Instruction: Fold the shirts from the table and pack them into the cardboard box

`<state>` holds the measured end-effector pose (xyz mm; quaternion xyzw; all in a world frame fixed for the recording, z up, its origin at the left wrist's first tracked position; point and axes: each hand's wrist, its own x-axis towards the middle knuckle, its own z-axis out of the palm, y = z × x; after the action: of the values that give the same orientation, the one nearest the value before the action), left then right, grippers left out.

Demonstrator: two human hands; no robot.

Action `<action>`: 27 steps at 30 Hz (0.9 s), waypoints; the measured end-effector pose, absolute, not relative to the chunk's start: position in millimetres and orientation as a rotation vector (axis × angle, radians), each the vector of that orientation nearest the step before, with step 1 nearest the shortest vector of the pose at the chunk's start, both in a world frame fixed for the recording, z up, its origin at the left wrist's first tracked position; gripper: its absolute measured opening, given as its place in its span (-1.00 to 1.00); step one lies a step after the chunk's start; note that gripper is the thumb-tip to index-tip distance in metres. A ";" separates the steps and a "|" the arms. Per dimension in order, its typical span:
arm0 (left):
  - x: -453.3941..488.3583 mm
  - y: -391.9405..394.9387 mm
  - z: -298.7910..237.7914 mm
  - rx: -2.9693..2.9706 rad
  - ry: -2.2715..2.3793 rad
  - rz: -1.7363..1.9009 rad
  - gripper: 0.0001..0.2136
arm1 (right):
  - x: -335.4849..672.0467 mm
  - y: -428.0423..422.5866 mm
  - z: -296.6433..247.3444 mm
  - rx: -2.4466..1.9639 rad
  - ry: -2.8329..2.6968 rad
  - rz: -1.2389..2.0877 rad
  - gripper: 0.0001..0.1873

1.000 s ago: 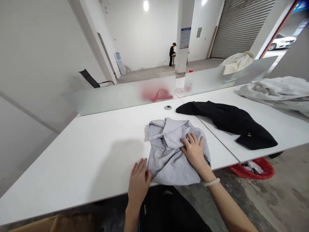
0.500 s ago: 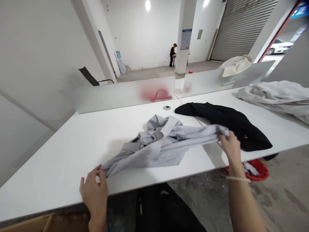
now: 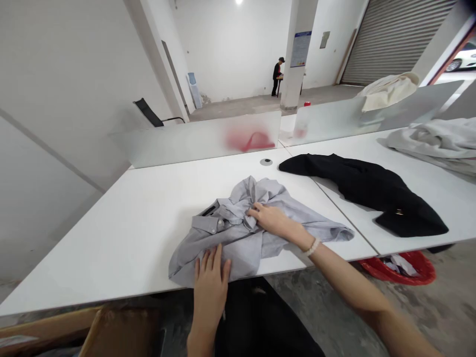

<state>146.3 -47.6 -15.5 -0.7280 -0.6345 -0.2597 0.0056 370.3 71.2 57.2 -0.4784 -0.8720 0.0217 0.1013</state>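
A crumpled light grey shirt (image 3: 238,253) lies on the white table (image 3: 148,233) in front of me. Its collar, with a dark label strip and buttons, faces left. My left hand (image 3: 211,272) rests on the shirt's near left part, fingers stretched out flat and pointing away from me. My right hand (image 3: 273,219) pinches a fold in the middle of the shirt. One sleeve stretches right, its cuff lying near the seam between the tables. A black garment (image 3: 357,183) with a small gold piece is spread to the right of the shirt.
Frosted dividers (image 3: 201,139) run along the table's back edge. A cream cloth (image 3: 390,91) hangs over the right divider, and white fabric (image 3: 442,144) is heaped at far right. Below the table are a red-lined bin (image 3: 416,270) and a cardboard box (image 3: 89,332). A person (image 3: 277,77) stands far back.
My right hand has let go of the sleeve end and moved left onto the shirt's middle. My left hand has released the near left corner and now lies flat on the cloth. The view has shifted left.
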 end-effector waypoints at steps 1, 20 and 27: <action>147.4 -49.8 -20.6 -2.299 -1.953 -0.769 -0.60 | 376.3 83.0 58.8 -1.434 -2.545 0.094 -0.60; 71.8 109.1 -5.0 -2.566 -2.057 -0.624 -0.80 | 490.4 35.1 -13.6 -1.506 -2.166 -0.066 -0.65; 80.4 99.5 -12.4 -2.417 -2.003 -0.833 -0.71 | 454.6 0.7 -31.8 -1.646 -2.097 -0.002 -0.70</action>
<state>80.4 99.5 -12.4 -0.7432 -0.6159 -0.2562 -0.0530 454.6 0.7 -31.8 -0.6000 -0.7645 -0.0008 0.2354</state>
